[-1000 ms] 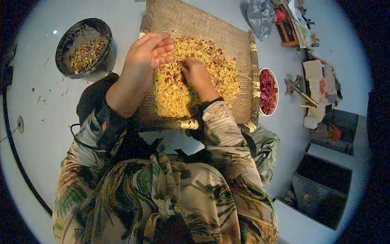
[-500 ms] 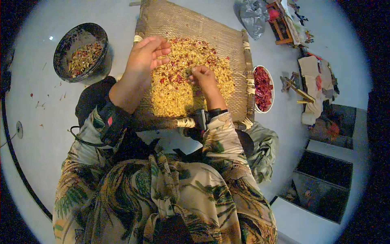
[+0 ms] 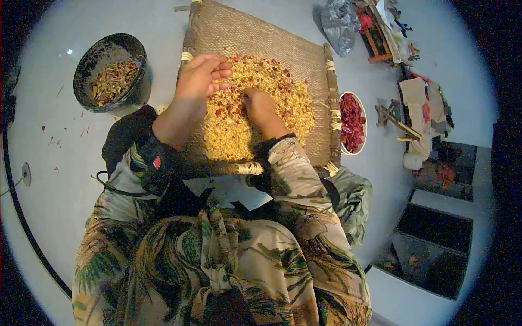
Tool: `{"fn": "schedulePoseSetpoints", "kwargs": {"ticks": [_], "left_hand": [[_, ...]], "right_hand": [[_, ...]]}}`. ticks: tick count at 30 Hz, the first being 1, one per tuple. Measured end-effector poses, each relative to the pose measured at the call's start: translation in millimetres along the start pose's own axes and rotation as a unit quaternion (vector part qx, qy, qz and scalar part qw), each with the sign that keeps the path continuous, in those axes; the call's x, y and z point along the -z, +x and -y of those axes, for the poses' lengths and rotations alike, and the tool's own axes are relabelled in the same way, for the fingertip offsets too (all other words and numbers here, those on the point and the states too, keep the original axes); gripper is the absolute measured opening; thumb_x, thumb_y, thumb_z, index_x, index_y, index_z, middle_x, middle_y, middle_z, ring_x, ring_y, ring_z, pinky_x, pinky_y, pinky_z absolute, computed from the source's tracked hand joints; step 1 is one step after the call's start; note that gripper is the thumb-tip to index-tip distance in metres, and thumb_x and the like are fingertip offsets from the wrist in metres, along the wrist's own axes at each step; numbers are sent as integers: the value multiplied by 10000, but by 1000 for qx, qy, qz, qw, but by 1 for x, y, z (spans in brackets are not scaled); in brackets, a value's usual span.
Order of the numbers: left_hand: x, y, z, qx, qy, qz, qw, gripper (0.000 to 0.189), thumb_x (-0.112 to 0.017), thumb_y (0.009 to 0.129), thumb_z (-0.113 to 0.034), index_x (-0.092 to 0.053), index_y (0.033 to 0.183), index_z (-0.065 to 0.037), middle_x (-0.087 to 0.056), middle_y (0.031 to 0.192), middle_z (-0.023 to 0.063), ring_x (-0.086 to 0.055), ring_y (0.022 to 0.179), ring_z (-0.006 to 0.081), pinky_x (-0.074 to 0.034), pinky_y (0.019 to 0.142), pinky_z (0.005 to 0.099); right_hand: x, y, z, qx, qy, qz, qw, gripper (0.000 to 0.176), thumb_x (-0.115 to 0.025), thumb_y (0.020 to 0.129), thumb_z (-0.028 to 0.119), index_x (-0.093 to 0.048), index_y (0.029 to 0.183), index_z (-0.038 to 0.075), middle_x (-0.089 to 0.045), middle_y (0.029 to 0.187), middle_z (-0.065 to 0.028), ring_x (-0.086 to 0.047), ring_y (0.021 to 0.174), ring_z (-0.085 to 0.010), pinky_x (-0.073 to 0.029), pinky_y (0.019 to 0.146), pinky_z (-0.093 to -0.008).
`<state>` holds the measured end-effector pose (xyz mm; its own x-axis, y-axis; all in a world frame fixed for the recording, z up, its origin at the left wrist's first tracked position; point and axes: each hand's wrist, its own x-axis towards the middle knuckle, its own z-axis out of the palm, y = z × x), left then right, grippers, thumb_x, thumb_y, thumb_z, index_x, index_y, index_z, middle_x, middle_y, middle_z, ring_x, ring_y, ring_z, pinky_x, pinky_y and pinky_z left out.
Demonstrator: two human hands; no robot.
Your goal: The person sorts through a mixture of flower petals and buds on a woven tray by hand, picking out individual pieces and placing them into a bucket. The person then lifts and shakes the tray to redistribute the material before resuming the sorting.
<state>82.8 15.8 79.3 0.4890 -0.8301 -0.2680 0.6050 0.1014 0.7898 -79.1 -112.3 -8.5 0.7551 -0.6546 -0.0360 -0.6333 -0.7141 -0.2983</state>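
A woven tray point(image 3: 234, 32) bears yellow seeds point(image 3: 291, 106) flecked with red, spread across its near half. Above their left edge, the left hand point(image 3: 204, 76) is half open, fingers loosely curled. The right hand point(image 3: 262, 108) bends its fingers into the middle; any grip is hidden. Left, a black bucket point(image 3: 142, 87); right, a white bowl point(image 3: 353, 153). The left cuff's red patch point(image 3: 157, 162) is too small to read.

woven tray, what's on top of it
Yellow seeds mixed with red flakes cover much of the woven tray's near and middle part; the far end is mostly bare. The left hand and right hand hide some seeds; the weave under the spread is covered.
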Motion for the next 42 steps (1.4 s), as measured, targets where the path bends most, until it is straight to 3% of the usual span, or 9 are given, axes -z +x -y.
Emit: {"fn": "schedulePoseSetpoints", "kwargs": {"ticks": [8, 11, 19, 25, 28, 31, 35, 39, 42], "left_hand": [[-3, -2, 4, 4, -3, 1, 1000, 196, -477, 907, -178, -534, 1018, -27, -613, 982, 91, -600, 843, 166, -516, 673, 280], [-5, -6, 5, 4, -7, -2, 1000, 200, -478, 907, -182, -534, 1020, -27, -610, 989, 89, -596, 843, 163, -516, 671, 282], [-2, 0, 8, 3, -24, -10, 1000, 175, -518, 874, -184, -555, 965, -40, -610, 893, 68, -588, 811, 151, -502, 653, 279], [1, 2, 8, -3, 11, -5, 1000, 227, -471, 912, -216, -541, 1020, -29, -618, 977, 94, -595, 837, 161, -510, 688, 282], [1, 2, 9, -4, 3, 3, 1000, 225, -480, 904, -213, -542, 1021, -30, -617, 976, 92, -599, 822, 162, -515, 668, 283], [-1, 5, 11, 1, 19, 6, 1000, 223, -482, 901, -209, -543, 1022, -31, -615, 969, 92, -603, 806, 166, -520, 653, 287], [3, 10, 33, 33, 66, 34, 997, 248, -485, 903, -228, -540, 1044, -32, -608, 996, 96, -611, 818, 177, -530, 657, 306], [-5, 8, 68, 115, 92, 95, 984, 343, -435, 932, -326, -511, 1108, -42, -597, 1034, 98, -615, 866, 202, -539, 688, 337], [-5, 5, 74, 166, 36, 186, 968, 393, -394, 948, -382, -502, 1136, -55, -597, 1043, 83, -612, 897, 189, -537, 703, 340]], "right_hand": [[7, -20, -24, -123, 332, -26, 935, 188, -659, 767, 199, -642, 866, 40, -649, 781, -151, -621, 707, -316, -480, 662, -403], [6, -22, -13, 1, 222, -56, 973, 189, -637, 781, 217, -627, 831, 36, -641, 760, -155, -616, 720, -339, -471, 654, -428], [-15, 2, 25, 105, -55, 73, 990, 143, -553, 803, 175, -615, 904, 96, -630, 906, -162, -600, 812, -357, -465, 673, -451], [-14, -5, -3, -16, 179, -44, 983, 202, -580, 806, 206, -586, 850, 9, -614, 776, -199, -590, 735, -382, -466, 657, -463], [-14, -7, -26, -100, 380, -18, 919, 166, -613, 821, 185, -583, 796, 23, -596, 691, -96, -572, 632, -217, -473, 580, -360], [9, -25, -21, -184, 600, 31, 778, 96, -597, 847, 158, -587, 831, 63, -573, 697, -2, -541, 637, -94, -452, 524, -234], [40, -44, 5, -175, 690, 18, 703, 93, -583, 872, 156, -592, 838, 70, -561, 699, 13, -521, 609, -80, -454, 532, -218], [59, -52, 28, -160, 609, -31, 776, 115, -586, 870, 158, -608, 885, 46, -578, 716, 7, -527, 612, -77, -439, 529, -212], [40, -48, 31, -68, 427, -118, 894, 161, -595, 860, 167, -619, 909, 15, -614, 739, -35, -547, 600, -114, -452, 545, -253]]}}
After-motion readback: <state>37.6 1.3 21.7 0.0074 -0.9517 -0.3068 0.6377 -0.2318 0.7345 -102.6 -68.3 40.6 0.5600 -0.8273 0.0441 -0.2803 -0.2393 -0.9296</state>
